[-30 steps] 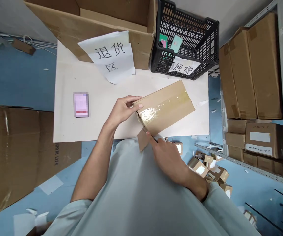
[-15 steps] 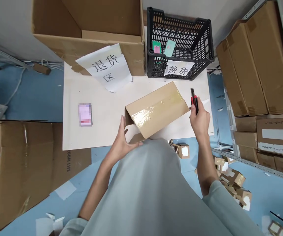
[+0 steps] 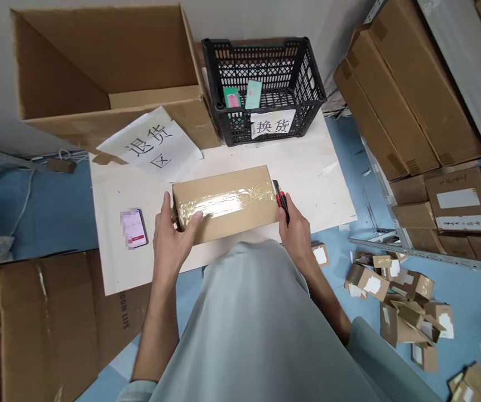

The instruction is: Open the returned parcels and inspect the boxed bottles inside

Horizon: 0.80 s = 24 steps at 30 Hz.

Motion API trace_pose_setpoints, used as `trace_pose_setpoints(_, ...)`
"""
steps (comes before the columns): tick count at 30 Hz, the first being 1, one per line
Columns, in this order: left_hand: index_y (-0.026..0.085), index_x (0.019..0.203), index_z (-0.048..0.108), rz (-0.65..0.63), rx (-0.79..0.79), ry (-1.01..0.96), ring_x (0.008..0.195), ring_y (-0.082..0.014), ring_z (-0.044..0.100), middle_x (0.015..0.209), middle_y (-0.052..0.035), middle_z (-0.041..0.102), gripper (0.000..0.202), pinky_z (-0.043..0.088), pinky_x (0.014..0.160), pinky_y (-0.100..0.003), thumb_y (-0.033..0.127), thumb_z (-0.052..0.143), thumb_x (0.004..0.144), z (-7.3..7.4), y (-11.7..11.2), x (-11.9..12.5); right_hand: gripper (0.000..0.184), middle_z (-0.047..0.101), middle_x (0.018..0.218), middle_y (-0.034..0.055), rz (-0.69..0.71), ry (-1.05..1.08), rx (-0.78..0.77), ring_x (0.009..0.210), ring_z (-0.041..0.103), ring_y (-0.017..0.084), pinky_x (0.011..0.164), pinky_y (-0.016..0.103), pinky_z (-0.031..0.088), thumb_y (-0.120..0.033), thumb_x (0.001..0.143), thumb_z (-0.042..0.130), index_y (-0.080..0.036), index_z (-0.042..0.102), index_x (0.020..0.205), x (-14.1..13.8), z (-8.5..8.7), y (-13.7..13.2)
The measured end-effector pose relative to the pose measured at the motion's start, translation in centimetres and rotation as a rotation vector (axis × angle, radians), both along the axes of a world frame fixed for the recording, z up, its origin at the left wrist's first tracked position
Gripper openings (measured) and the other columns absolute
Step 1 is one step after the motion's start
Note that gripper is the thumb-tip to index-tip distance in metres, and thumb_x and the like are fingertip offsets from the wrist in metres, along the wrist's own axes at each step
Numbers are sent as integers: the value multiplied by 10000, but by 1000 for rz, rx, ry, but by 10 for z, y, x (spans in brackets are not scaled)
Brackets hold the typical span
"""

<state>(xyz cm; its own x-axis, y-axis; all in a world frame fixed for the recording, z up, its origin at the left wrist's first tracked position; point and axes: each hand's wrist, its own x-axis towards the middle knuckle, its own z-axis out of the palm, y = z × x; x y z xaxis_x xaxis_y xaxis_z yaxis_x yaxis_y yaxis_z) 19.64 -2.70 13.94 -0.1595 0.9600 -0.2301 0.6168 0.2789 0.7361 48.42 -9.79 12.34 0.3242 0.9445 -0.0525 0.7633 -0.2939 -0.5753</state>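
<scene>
The brown cardboard parcel (image 3: pixel 240 222) carries glossy clear tape (image 3: pixel 219 202); the slim utility knife (image 3: pixel 281 200) is red and black. The black plastic crate (image 3: pixel 235 125) is latticed, the phone screen (image 3: pixel 135 228) apparently pinkish.

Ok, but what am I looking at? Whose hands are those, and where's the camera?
The camera sits on a person's head and looks down, so you see their own two bare hands. No machine here. The left hand grips one end of a taped cardboard box lying on a white table. The right hand holds a red-and-black utility knife at the other end. Also there: a phone, a black crate and a big open carton with a paper sign.
</scene>
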Motion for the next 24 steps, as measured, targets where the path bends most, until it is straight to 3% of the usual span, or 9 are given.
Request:
trace_pose_setpoints(2,308,1775,399,-27,9,118,1385,-447,649,1577,-195,610,1116,477,1232,-672,700,850,832,3,4,9,598,740,1516,155,-23,42,-6,1343,753,314,1096,438,628,-375,1178,363,-181,439,1739,3,6,-5)
trace_pose_setpoints(6,285,1726,502,11,0,127,1239,-397,709,1486,-173,666,1025,528,1187,-615,730,798,852,-5,9,8,612,729,1542,127,-58,119,-47,1331,759,328,1081,468,640,-383,1160,412,-212,432,1748,9,24,-14)
trace_pose_setpoints(11,290,1719,510,0,-3,135,1298,-384,691,1502,-159,658,1007,521,1221,-580,721,800,857,-11,7,4,615,679,1610,113,-20,159,-44,1380,732,318,1110,464,628,-366,1156,406,-225,425,1755,2,29,-16)
trace_pose_setpoints(14,280,1752,435,-73,-11,145,1505,-439,562,1640,-195,545,992,473,1267,-632,710,757,919,-6,3,7,623,679,1600,155,-2,141,-48,1373,732,341,1112,483,624,-347,1160,375,-176,413,1758,-2,22,-13)
trace_pose_setpoints(17,269,1737,423,-152,48,170,1700,-538,235,1821,-213,293,916,341,1303,-778,652,743,968,3,3,18,621,702,1559,167,2,98,-85,1349,742,341,1088,468,633,-334,1169,361,-178,388,1770,-4,18,-11)
trace_pose_setpoints(20,282,1647,531,-304,240,175,1738,-548,-18,1883,-143,202,706,82,1336,-857,566,712,1026,13,9,46,614,706,1553,150,-3,80,-118,1350,741,317,1066,436,639,-340,1183,336,-204,363,1781,-4,20,-12)
trace_pose_setpoints(22,300,1632,547,-512,330,154,1755,-486,62,1860,-114,305,562,-2,1354,-831,480,607,1102,17,14,74,612,700,1566,134,-7,90,-121,1354,737,300,1062,425,639,-348,1189,319,-227,348,1788,-3,23,-13)
trace_pose_setpoints(24,281,1611,569,-703,376,126,1743,-412,224,1796,-117,442,477,28,1389,-774,378,486,1151,14,19,103,616,704,1562,127,-10,100,-109,1348,738,289,1052,417,642,-348,1189,312,-237,333,1794,-3,28,-16)
